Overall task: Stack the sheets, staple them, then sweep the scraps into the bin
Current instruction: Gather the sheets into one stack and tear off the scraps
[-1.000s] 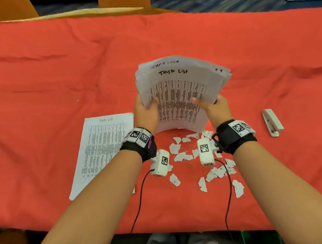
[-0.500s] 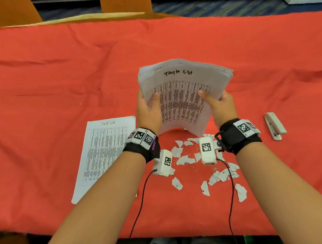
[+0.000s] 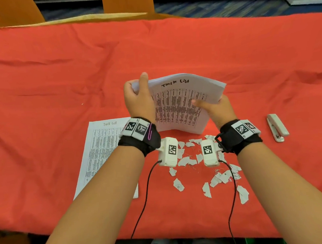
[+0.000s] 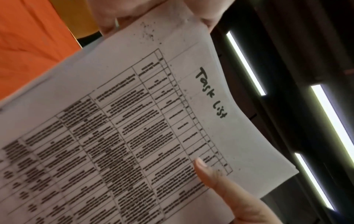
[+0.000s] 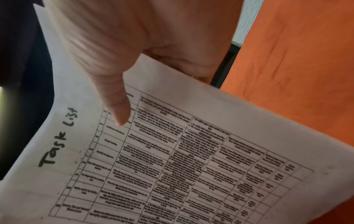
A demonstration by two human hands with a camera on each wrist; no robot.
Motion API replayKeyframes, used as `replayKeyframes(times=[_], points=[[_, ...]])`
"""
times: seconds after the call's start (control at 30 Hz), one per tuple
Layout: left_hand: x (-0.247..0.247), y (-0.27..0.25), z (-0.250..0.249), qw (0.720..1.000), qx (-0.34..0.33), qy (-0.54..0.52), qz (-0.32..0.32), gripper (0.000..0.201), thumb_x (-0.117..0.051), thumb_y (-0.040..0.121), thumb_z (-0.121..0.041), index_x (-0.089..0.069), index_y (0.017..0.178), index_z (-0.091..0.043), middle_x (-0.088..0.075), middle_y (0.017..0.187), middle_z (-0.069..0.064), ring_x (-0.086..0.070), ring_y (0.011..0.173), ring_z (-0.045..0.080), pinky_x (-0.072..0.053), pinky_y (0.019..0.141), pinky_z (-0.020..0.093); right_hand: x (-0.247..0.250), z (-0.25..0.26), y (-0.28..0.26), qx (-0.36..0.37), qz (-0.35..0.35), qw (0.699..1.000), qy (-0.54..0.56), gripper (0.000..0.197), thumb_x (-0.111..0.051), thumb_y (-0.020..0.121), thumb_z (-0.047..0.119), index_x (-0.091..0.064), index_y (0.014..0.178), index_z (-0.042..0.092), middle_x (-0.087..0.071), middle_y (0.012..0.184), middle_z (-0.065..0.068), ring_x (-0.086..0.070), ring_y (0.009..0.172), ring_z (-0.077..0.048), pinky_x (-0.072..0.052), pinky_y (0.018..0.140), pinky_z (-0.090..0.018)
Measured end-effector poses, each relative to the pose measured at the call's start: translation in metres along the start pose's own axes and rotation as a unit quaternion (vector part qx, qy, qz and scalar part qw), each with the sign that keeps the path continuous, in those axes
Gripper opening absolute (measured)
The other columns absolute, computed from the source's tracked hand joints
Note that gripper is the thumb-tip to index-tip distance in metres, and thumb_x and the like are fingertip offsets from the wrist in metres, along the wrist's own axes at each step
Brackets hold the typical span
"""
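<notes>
A stack of printed "Task List" sheets (image 3: 180, 105) stands upright on its lower edge over the red cloth, slightly curled. My left hand (image 3: 138, 98) grips its upper left corner, thumb up along the front. My right hand (image 3: 216, 108) holds the right edge, its thumb pressed on the printed table. The wrist views show the stack (image 4: 134, 121) (image 5: 191, 166) close up. One loose sheet (image 3: 102, 151) lies flat to the left. Several torn paper scraps (image 3: 188, 158) are scattered in front of the stack. A white stapler (image 3: 277, 127) lies to the right.
The red tablecloth (image 3: 57, 82) covers the whole table, wrinkled in places. Orange chair backs (image 3: 127, 1) stand beyond the far edge. The near table edge runs just below my forearms. No bin shows in any view.
My left hand has slid up from the stack's lower left edge to its top left corner. The fanned sheets have drawn together into a more even stack.
</notes>
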State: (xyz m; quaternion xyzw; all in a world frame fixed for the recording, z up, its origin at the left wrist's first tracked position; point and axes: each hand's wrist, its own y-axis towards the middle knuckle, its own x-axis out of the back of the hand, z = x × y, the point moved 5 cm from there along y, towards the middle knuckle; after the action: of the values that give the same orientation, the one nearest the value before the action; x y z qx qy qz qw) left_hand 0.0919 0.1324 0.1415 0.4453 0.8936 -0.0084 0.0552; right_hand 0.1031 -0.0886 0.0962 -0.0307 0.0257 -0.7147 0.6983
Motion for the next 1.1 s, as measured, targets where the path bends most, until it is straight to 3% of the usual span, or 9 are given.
replayKeyframes(times=[0.17,0.27,0.37,0.43,0.47,0.57,0.77,0.9,1.1], points=[[0.001,0.002,0.0,1.0,-0.015,0.019,0.002,0.023,-0.046,0.099,-0.029,-0.047,0.086,-0.01,-0.043,0.068,-0.008,-0.041,0.048,-0.005,-0.035,0.052,0.009,-0.003,0.002,0.003,0.008,0.004,1.0,0.002,0.023,-0.076,0.076,0.013,-0.07,0.091,0.029,-0.073,0.102,-0.001,-0.068,0.102,-0.022,-0.052,0.095,-0.048],[-0.001,-0.003,-0.006,0.999,-0.032,0.009,0.032,0.023,-0.046,0.097,-0.036,-0.043,0.09,-0.015,-0.04,0.07,-0.008,-0.042,0.047,-0.006,-0.037,0.051,0.009,-0.002,0.0,0.005,0.008,-0.008,1.0,-0.003,0.016,-0.074,0.079,0.013,-0.07,0.089,0.025,-0.072,0.097,-0.002,-0.066,0.099,-0.021,-0.05,0.097,-0.048],[0.001,-0.004,-0.007,0.991,-0.065,0.006,0.118,0.043,-0.057,0.083,-0.05,-0.037,0.106,-0.021,-0.048,0.093,-0.004,-0.051,0.076,-0.003,-0.044,0.069,0.01,0.005,-0.003,0.005,0.0,-0.026,0.999,0.025,0.017,-0.073,0.08,0.013,-0.07,0.092,0.024,-0.072,0.101,-0.001,-0.067,0.103,-0.023,-0.05,0.098,-0.048],[0.002,-0.009,0.002,0.973,-0.108,0.092,0.182,0.06,-0.074,0.076,-0.032,-0.029,0.113,-0.02,-0.046,0.107,0.002,-0.053,0.095,0.008,-0.047,0.083,0.016,0.008,-0.004,0.005,0.0,-0.029,0.999,0.037,0.018,-0.073,0.08,0.013,-0.07,0.095,0.023,-0.072,0.105,-0.003,-0.067,0.106,-0.023,-0.049,0.098,-0.048],[0.003,-0.012,0.009,0.967,-0.112,0.118,0.197,0.059,-0.075,0.076,-0.02,-0.028,0.112,-0.019,-0.047,0.105,0.003,-0.054,0.093,0.007,-0.048,0.081,0.018,0.008,-0.005,0.005,0.0,-0.028,0.999,0.039,0.019,-0.073,0.08,0.014,-0.07,0.096,0.023,-0.072,0.106,-0.003,-0.067,0.106,-0.024,-0.05,0.098,-0.048],[0.006,-0.012,0.015,0.977,-0.094,0.103,0.163,0.032,-0.056,0.083,0.001,-0.04,0.103,-0.019,-0.053,0.088,-0.006,-0.052,0.07,-0.009,-0.047,0.067,0.017,0.006,-0.002,0.007,0.014,-0.03,0.999,0.037,0.02,-0.074,0.078,0.016,-0.07,0.097,0.02,-0.073,0.104,-0.003,-0.068,0.104,-0.024,-0.051,0.096,-0.049],[0.012,-0.007,0.02,0.99,-0.069,0.052,0.113,0.036,-0.051,0.086,0.001,-0.046,0.095,-0.033,-0.059,0.09,-0.01,-0.058,0.078,-0.005,-0.049,0.077,0.02,0.001,-0.002,0.005,0.02,-0.019,0.999,0.031,0.022,-0.074,0.079,0.014,-0.069,0.099,0.021,-0.073,0.101,0.003,-0.07,0.097,-0.013,-0.055,0.086,-0.033],[0.015,-0.013,0.057,0.99,-0.006,0.061,0.124,0.031,-0.044,0.09,-0.002,-0.041,0.111,-0.024,-0.06,0.102,-0.011,-0.061,0.093,0.001,-0.048,0.089,0.027,-0.008,-0.032,0.003,-0.046,0.007,0.999,0.001,0.032,-0.077,0.075,0.018,-0.068,0.105,0.024,-0.072,0.107,0.005,-0.066,0.105,-0.012,-0.05,0.097,-0.038],[0.021,-0.01,0.075,0.993,-0.009,0.06,0.104,0.035,-0.037,0.09,0.003,-0.043,0.12,-0.016,-0.061,0.101,-0.005,-0.059,0.081,-0.006,-0.049,0.077,0.016,-0.012,-0.041,0.006,-0.053,-0.013,0.998,-0.004,0.028,-0.077,0.074,0.014,-0.068,0.094,0.032,-0.072,0.105,0.008,-0.066,0.101,-0.005,-0.051,0.092,-0.028]])
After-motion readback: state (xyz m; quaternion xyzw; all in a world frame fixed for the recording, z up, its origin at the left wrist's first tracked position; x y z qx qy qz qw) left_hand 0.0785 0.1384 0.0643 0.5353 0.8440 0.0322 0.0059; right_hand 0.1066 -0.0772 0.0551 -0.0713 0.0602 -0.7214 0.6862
